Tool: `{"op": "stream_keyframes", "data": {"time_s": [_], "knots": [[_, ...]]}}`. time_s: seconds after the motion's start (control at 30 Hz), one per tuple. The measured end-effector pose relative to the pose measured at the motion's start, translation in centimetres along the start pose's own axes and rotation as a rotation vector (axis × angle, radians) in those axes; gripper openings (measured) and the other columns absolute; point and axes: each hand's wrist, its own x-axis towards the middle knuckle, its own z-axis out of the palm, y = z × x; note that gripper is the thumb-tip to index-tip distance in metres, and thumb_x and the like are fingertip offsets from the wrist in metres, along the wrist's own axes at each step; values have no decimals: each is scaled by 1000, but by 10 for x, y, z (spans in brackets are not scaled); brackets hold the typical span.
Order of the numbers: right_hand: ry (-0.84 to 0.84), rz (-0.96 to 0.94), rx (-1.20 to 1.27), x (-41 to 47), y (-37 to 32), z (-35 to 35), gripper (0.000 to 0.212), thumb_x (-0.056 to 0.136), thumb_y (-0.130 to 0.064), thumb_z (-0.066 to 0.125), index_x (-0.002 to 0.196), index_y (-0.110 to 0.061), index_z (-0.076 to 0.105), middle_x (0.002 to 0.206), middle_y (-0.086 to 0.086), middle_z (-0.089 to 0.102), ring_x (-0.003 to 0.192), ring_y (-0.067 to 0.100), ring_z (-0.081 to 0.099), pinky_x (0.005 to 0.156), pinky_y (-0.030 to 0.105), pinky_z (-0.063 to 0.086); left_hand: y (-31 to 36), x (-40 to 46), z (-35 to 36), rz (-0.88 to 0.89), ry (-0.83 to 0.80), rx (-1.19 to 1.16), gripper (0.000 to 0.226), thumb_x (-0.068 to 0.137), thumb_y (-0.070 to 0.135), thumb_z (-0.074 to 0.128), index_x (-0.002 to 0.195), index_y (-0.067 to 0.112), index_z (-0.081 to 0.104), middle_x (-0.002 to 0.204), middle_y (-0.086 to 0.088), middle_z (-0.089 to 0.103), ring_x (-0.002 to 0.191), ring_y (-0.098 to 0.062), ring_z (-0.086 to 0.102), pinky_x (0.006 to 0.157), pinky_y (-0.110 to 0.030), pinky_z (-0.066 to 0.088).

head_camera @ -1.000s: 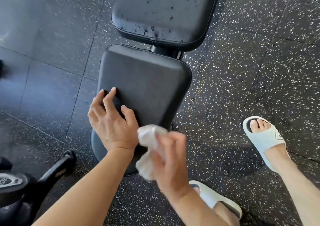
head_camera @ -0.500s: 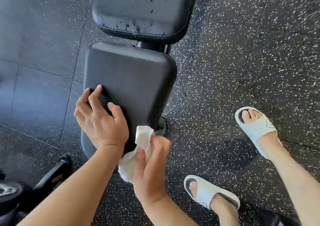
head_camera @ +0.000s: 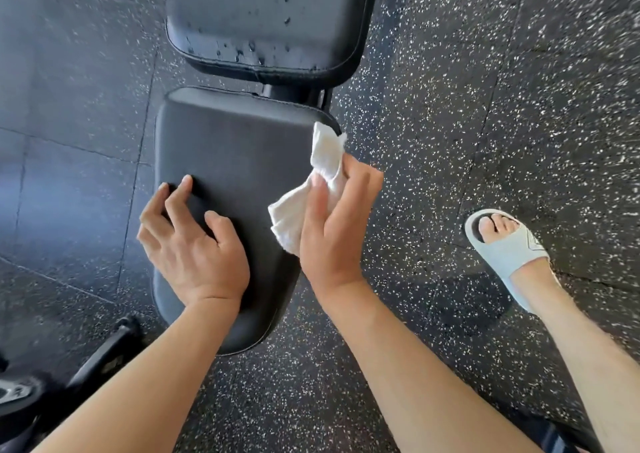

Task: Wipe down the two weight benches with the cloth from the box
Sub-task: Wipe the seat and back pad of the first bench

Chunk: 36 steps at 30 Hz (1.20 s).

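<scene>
Two hands [head_camera: 194,248] [head_camera: 334,224] work; right holds the cloth [head_camera: 311,192] at three o'clock; left lies flat on the seat [head_camera: 239,161]; drops [head_camera: 249,48] at twelve o'clock may get missed.

The right hand [head_camera: 332,230] has carried the cloth [head_camera: 311,189] from the near end of the bench [head_camera: 235,147] to its right edge. The cloth now hangs more unfolded.

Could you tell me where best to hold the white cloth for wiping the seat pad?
Probably at its bunched middle, from the pad's right edge: the right hand already grips the cloth there, and loose ends fan out over the seat pad, free to wipe.
</scene>
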Motion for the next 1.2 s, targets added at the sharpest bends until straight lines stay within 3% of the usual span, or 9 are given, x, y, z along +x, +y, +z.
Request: {"op": "stream_keyframes", "data": {"time_s": [0.17, 0.3, 0.4, 0.6, 0.77, 0.9, 1.03, 1.2], "knots": [[-94, 42, -19, -71, -1, -5, 32, 108, -21, 49, 137, -7, 47, 128, 3, 43, 119, 27, 49, 100, 49, 46, 1, 0, 0, -22, -13, -1, 57, 92, 29, 39, 147, 24, 51, 156, -9, 41, 132, -46, 41, 115, -57, 31], [-223, 112, 30, -124, -2, -15, 37, 108, -28, 50, 142, -15, 46, 133, -4, 39, 127, 16, 46, 108, 29, 42, 1, 0, 1, -24, -12, 5, 57, 92, 29, 39, 147, 23, 51, 156, -8, 41, 133, -44, 41, 116, -55, 30], [-287, 87, 18, -113, -2, -29, 36, 107, -30, 52, 142, -24, 49, 133, -9, 39, 125, 15, 49, 106, 33, 44, 0, 0, 1, -14, -1, 6, 56, 93, 27, 40, 147, 23, 51, 155, -8, 41, 134, -44, 41, 117, -56, 29], [-197, -193, -239, 30, -21, -22, 34, 101, -22, 65, 135, -16, 64, 122, -1, 49, 108, 18, 48, 98, 35, 44, -5, 0, 3, 10, 6, 21, 55, 93, 26, 43, 147, 22, 51, 155, -11, 42, 136, -42, 41, 121, -51, 24], [-286, -428, -546, 80, -40, 1, 21, 94, -27, 73, 112, -14, 73, 111, 2, 64, 94, 26, 49, 82, 45, 45, -8, 3, 6, 24, 5, 44, 55, 92, 26, 45, 146, 19, 51, 154, -13, 41, 139, -42, 41, 121, -56, 26], [-419, -488, -635, 97, -52, 7, 30, 95, -31, 70, 123, -21, 71, 110, -1, 63, 91, 24, 50, 80, 41, 44, -11, 2, 6, 24, -1, 44, 54, 92, 28, 46, 146, 22, 51, 155, -11, 40, 141, -43, 40, 121, -58, 28], [-608, -568, -702, 116, -68, 42, 33, 96, -31, 68, 128, -21, 70, 113, 0, 62, 93, 25, 53, 82, 42, 46, -11, 2, 6, 14, -14, 34, 55, 92, 28, 47, 147, 22, 53, 155, -10, 40, 145, -41, 37, 125, -50, 23], [-886, -793, -700, 127, -87, 116, 39, 102, -35, 57, 140, -25, 63, 119, -2, 61, 102, 22, 52, 88, 38, 45, -11, 3, 6, 35, -3, 9, 54, 92, 29, 49, 144, 22, 55, 154, -13, 44, 148, -42, 36, 119, -65, 29]]}}
